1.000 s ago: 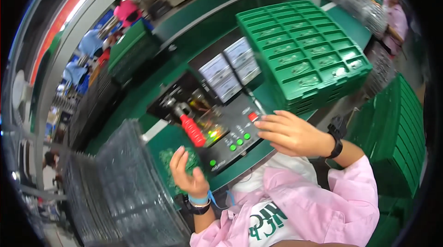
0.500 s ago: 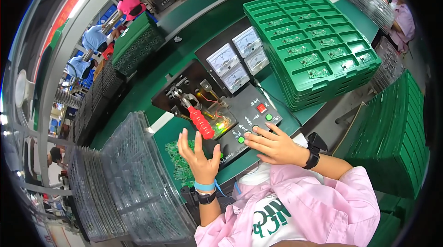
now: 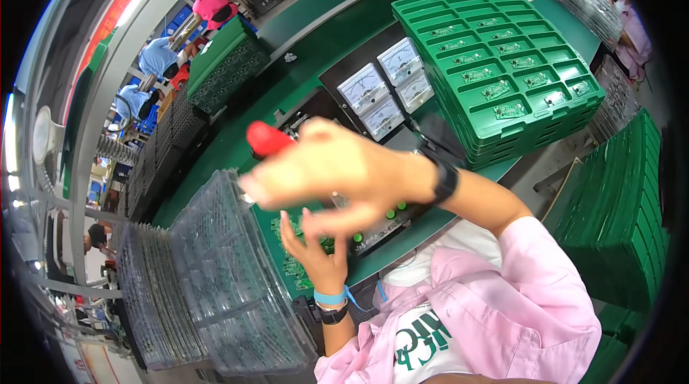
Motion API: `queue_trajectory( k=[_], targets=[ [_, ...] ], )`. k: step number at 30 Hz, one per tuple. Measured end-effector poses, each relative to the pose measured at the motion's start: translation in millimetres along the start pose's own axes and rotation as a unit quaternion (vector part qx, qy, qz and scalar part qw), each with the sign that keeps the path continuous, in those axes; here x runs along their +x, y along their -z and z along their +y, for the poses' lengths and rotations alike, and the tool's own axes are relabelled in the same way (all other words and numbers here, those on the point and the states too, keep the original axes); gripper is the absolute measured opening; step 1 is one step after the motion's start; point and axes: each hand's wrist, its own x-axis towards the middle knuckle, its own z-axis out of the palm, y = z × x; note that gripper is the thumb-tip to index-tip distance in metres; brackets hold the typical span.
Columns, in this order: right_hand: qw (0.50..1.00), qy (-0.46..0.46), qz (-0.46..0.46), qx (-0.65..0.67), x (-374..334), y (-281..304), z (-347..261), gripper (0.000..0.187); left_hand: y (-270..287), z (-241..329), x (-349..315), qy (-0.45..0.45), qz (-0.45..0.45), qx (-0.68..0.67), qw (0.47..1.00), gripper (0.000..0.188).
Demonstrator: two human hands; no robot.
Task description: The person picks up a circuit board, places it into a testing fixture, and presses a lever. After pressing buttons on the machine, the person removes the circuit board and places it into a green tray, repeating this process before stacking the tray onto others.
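My right hand, smeared by motion, is over the test fixture next to the red lever handle. The handle sticks out past the hand's upper left side; whether the fingers grip it is hidden by blur. Most of the fixture and part of its control panel are covered by this hand. Lower down, my left hand is open, fingers stretched upward, beside loose green circuit boards on the bench. Green push buttons show below the right hand. White-faced analog meters stand behind the fixture.
To the right stands a stack of green compartment trays, with circuit boards in its top tray. More green trays are stacked at far right. Clear plastic trays stand at left. Several people work in the background.
My right hand has left the panel buttons and swung up and left to the red handle. The handle has risen from its lowered position. My left hand has shifted slightly down and right.
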Motion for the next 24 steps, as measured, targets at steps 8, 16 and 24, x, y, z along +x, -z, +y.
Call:
queue_trajectory(
  k=[8,16,24],
  targets=[
    [0.978,-0.032,0.090,-0.187,-25,-1,3,0.047,35,-58,-8,0.070,-0.046,0.122,0.989,0.030],
    [0.850,-0.186,-0.363,-0.333,-105,-19,-19,0.038,19,-81,14,-0.028,-0.128,0.160,0.978,0.021],
    [0.871,-0.122,-0.379,-0.288,-86,-26,-5,0.021,20,-104,7,-0.039,-0.141,0.149,0.978,0.024]
  ],
)
